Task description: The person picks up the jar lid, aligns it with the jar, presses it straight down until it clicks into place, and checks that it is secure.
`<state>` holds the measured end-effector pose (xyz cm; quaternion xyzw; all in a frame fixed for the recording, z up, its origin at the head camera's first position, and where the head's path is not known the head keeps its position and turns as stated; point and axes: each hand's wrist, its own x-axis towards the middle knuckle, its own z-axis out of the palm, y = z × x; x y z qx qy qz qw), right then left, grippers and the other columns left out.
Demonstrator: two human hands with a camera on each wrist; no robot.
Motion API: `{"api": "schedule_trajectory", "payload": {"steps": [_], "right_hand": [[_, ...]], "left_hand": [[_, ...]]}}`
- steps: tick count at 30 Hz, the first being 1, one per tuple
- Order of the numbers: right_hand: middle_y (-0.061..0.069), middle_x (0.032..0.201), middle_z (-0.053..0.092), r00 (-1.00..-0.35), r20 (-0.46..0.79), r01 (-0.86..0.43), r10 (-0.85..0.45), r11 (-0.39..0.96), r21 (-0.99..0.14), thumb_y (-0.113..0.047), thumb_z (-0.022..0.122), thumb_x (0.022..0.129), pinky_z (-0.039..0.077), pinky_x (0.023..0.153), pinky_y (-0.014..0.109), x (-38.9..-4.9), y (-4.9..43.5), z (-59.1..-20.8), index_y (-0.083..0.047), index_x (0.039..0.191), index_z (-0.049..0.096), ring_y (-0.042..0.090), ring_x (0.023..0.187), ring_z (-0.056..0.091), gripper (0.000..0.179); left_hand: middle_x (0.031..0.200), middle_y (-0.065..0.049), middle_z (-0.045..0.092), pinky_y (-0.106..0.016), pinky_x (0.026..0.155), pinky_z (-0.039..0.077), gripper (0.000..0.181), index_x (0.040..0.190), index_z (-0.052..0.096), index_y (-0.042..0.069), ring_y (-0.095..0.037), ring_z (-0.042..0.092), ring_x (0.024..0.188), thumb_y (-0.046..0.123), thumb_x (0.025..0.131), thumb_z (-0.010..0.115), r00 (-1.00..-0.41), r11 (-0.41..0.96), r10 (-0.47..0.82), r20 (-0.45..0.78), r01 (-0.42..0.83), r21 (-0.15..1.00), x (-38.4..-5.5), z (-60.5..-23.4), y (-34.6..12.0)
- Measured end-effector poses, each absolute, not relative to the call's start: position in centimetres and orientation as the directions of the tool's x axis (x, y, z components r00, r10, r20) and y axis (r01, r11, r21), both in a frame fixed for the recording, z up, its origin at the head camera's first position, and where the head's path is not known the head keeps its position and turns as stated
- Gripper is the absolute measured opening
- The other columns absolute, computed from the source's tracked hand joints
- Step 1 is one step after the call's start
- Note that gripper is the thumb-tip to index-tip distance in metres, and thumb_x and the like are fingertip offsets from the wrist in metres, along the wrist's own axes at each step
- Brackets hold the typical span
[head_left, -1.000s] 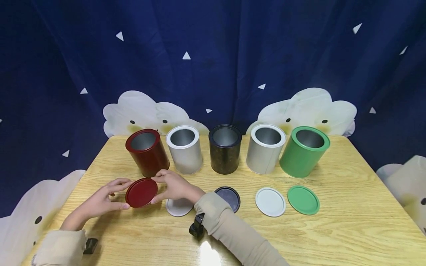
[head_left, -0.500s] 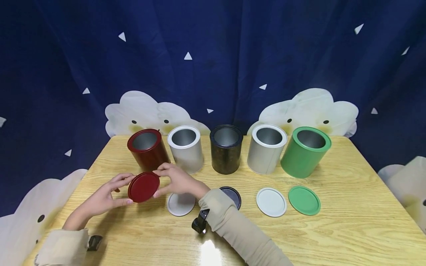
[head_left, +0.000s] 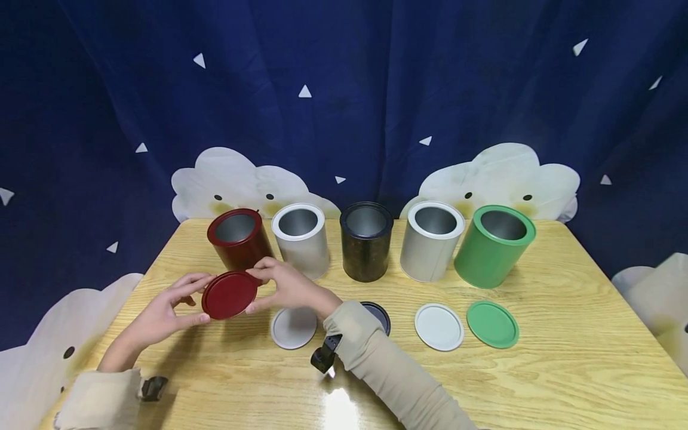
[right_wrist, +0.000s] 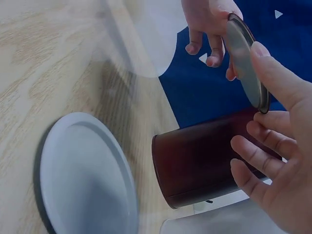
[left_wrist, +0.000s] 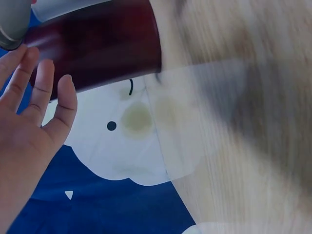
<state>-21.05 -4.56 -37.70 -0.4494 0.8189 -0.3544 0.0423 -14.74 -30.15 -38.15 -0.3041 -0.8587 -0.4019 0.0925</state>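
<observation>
A dark red round lid [head_left: 230, 295] is held up off the table, tilted, between both hands. My left hand [head_left: 163, 313] pinches its left edge between fingers and thumb. From the right, my right hand [head_left: 290, 289] grips the opposite edge. Just behind the lid stands the dark red can [head_left: 243, 248], its top uncovered. In the right wrist view the lid's grey underside [right_wrist: 243, 61] shows, with the right hand [right_wrist: 292, 141] in front. The left wrist view catches only a corner of the lid [left_wrist: 13, 19], above the left fingertips.
Beside the red can stand a white can [head_left: 303, 254], a black can [head_left: 365, 257], another white can [head_left: 427, 257] and a green can [head_left: 489, 263], all uncovered. A white lid [head_left: 293, 328], a partly hidden black lid [head_left: 380, 316], another white lid [head_left: 438, 327] and a green lid [head_left: 492, 324] lie before them.
Both hands have raised the red lid off the table and moved it towards the red can. The other cans and lids stay in place.
</observation>
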Motion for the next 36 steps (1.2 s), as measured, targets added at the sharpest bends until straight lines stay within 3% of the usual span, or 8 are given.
{"api": "schedule_trajectory", "payload": {"steps": [6, 11, 17, 23, 28, 36], "right_hand": [[0.003, 0.112, 0.051, -0.606, 0.265, -0.681, -0.75, 0.317, -0.66, -0.029, 0.077, 0.073, 0.04, 0.081, 0.015, -21.1, -4.6, -37.2, -0.001, 0.128, 0.051, 0.007, 0.093, 0.055, 0.068], [0.005, 0.112, 0.051, -0.603, 0.295, -0.681, -0.741, 0.286, -0.674, -0.025, 0.078, 0.072, 0.041, 0.078, 0.014, -21.2, -4.4, -36.5, -0.001, 0.127, 0.051, 0.01, 0.09, 0.056, 0.066], [0.005, 0.11, 0.052, -0.621, 0.331, -0.686, -0.71, 0.289, -0.668, -0.025, 0.079, 0.071, 0.041, 0.074, 0.011, -21.4, -4.3, -35.8, -0.004, 0.124, 0.056, 0.008, 0.084, 0.054, 0.061], [0.004, 0.109, 0.053, -0.642, 0.332, -0.687, -0.691, 0.326, -0.65, -0.028, 0.078, 0.071, 0.04, 0.073, 0.012, -21.5, -4.4, -35.2, -0.006, 0.124, 0.057, 0.009, 0.085, 0.053, 0.061], [0.004, 0.108, 0.053, -0.643, 0.343, -0.7, -0.685, 0.344, -0.625, -0.031, 0.079, 0.07, 0.039, 0.072, 0.011, -21.6, -4.6, -34.4, -0.004, 0.125, 0.055, 0.009, 0.084, 0.051, 0.066], [0.003, 0.107, 0.052, -0.646, 0.32, -0.706, -0.693, 0.382, -0.597, -0.033, 0.077, 0.071, 0.037, 0.069, 0.012, -22.2, -4.8, -32.8, -0.005, 0.125, 0.055, 0.009, 0.084, 0.048, 0.065]], "left_hand": [[0.119, 0.01, 0.049, -0.018, 0.071, 0.043, 0.06, 0.12, 0.052, -0.009, -0.001, 0.048, 0.098, -0.015, 0.064, 0.072, -0.81, 0.437, 0.406, 0.422, 0.578, 0.689, -14.9, -37.7, -30.1], [0.118, 0.008, 0.051, -0.017, 0.072, 0.043, 0.057, 0.118, 0.053, -0.01, -0.001, 0.049, 0.099, -0.017, 0.064, 0.071, -0.815, 0.434, 0.379, 0.438, 0.575, 0.694, -15.1, -37.2, -29.8], [0.123, -0.003, 0.048, -0.014, 0.075, 0.043, 0.062, 0.126, 0.05, -0.004, -0.001, 0.045, 0.107, -0.018, 0.068, 0.067, -0.799, 0.45, 0.393, 0.456, 0.599, 0.662, -15.2, -36.7, -29.4], [0.125, -0.001, 0.046, -0.013, 0.076, 0.041, 0.067, 0.128, 0.046, -0.005, 0.001, 0.041, 0.109, -0.016, 0.067, 0.07, -0.79, 0.494, 0.397, 0.467, 0.613, 0.616, -15.4, -36.2, -29.1], [0.123, -0.007, 0.047, -0.013, 0.075, 0.04, 0.07, 0.128, 0.048, -0.003, 0.001, 0.042, 0.108, -0.017, 0.063, 0.072, -0.777, 0.506, 0.387, 0.496, 0.628, 0.59, -15.7, -36.0, -29.2], [0.123, 0.003, 0.047, -0.012, 0.075, 0.039, 0.065, 0.126, 0.049, -0.005, 0.002, 0.042, 0.106, -0.015, 0.065, 0.072, -0.782, 0.537, 0.382, 0.493, 0.621, 0.571, -16.4, -34.6, -29.1]]}}
